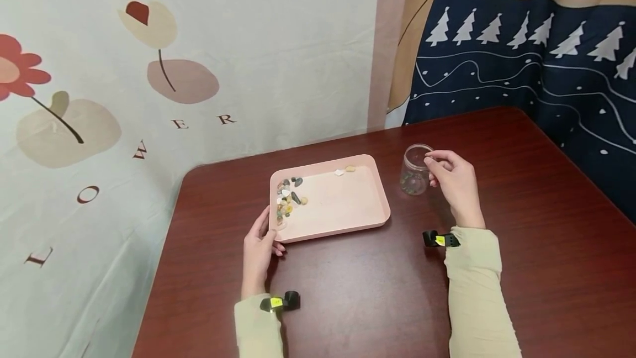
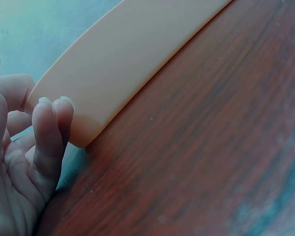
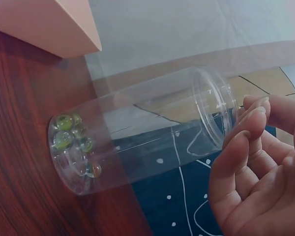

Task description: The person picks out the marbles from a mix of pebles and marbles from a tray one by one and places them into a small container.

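A pink tray [image 1: 338, 203] lies on the table, with several small polished stones [image 1: 285, 198] gathered along its left side. My left hand [image 1: 259, 247] holds the tray's near left corner, thumb over the rim and fingers against the outer wall. To the right of the tray stands a clear jar [image 1: 416, 175], upright and without a lid. Several greenish glass marbles [image 3: 64, 137] lie on its bottom. My right hand [image 1: 454, 184] is at the jar's mouth, thumb and fingertips drawn together beside the rim [image 3: 214, 108]. Whatever may be between those fingertips is hidden.
Two more stones, one white [image 1: 339, 173] and one tan [image 1: 350, 169], lie at the tray's far edge. The dark red wooden table [image 1: 367, 291] ends at a pale flower-printed cloth [image 1: 298, 59] behind and a navy tree-printed cloth [image 1: 497, 82] at the right.
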Demonstrator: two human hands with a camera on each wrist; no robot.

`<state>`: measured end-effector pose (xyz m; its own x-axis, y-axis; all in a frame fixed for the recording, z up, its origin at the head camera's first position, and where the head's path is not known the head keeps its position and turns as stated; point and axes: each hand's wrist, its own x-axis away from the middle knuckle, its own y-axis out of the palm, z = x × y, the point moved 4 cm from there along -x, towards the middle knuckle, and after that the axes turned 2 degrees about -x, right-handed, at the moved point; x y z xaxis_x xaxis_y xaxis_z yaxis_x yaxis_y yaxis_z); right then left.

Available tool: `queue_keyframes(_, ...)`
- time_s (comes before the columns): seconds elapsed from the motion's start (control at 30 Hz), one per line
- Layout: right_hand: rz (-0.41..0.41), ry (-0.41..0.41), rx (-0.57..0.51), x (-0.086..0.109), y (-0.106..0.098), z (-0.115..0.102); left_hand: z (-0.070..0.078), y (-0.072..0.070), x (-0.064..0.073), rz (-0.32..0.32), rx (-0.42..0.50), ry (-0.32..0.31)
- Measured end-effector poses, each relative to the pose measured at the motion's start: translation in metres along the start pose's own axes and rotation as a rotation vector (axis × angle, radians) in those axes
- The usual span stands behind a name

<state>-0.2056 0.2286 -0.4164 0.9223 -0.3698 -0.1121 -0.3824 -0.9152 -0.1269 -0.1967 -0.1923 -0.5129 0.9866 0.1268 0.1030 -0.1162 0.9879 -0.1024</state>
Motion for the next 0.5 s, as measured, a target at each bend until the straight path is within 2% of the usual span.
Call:
queue_keyframes(0.27,-0.002,0.038,0.067,-0.001,0.0,0.003,-0.001,0.0,-0.001,-0.001,0.001,0.006)
queue_keyframes(0.4,-0.036,0.027,0.001,-0.012,-0.004,0.027,-0.001,0.0,-0.001,-0.002,-0.005,0.006)
queue_keyframes(0.5,-0.047,0.014,-0.024,-0.015,-0.005,0.032,-0.001,0.0,-0.001,0.001,-0.005,0.008)
